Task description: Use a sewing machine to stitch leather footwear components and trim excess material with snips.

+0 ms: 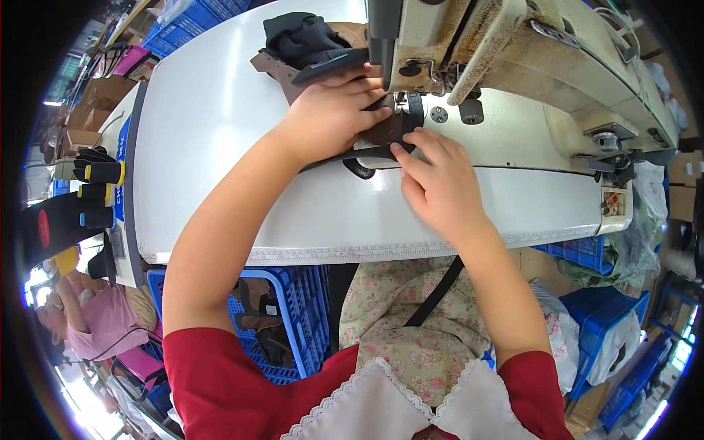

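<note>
A brown and black workpiece (383,130) lies under the presser foot (400,101) of a sewing machine (506,44). My left hand (334,117) lies over it, fingers stretched out flat and fingertips close to the foot. Behind that hand, crumpled black fabric (304,37) with a stiff black edge rests on brown pieces. A narrow black strip (345,156) runs from below my left wrist toward the needle area. My right hand (444,180) pinches this strip at the workpiece's near edge. The palm sides of both hands are hidden.
The white table (213,95) has a ruler scale along its near edge (352,253). A blue crate (293,293) with brown pieces stands below it on the left. More blue crates (601,330) and plastic bags stand at right. Another person (110,319) sits at far left.
</note>
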